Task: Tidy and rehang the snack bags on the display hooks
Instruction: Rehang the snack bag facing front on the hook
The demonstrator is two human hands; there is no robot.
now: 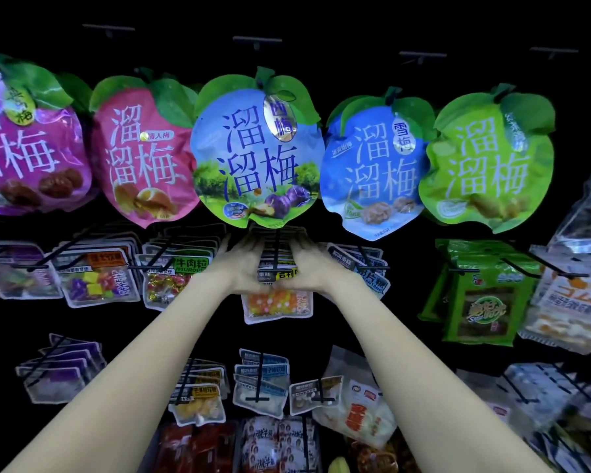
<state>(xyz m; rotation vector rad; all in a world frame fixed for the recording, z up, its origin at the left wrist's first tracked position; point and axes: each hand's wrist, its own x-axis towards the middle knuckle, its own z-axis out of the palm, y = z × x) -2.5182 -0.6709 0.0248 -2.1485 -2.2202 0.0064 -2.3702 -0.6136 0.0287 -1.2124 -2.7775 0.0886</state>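
Observation:
Both my arms reach up to the middle row of a dark hook display. My left hand (244, 264) and my right hand (313, 268) lie on either side of a stack of small clear snack bags (277, 302) with orange and yellow candy, hanging on a black hook (276, 254). The fingers of both hands point up and back along the stack's sides and look straight. Their tips are hidden behind the large blue plum bag (256, 148) that hangs just above.
The top row holds large apple-shaped bags in purple (28, 141), pink (140, 155), blue (372, 165) and green (488, 162). Small clear packs (99, 281) hang left; green seaweed bags (485, 298) hang right. Lower hooks carry several more packs (260, 384). Bare hooks (256, 40) jut out above.

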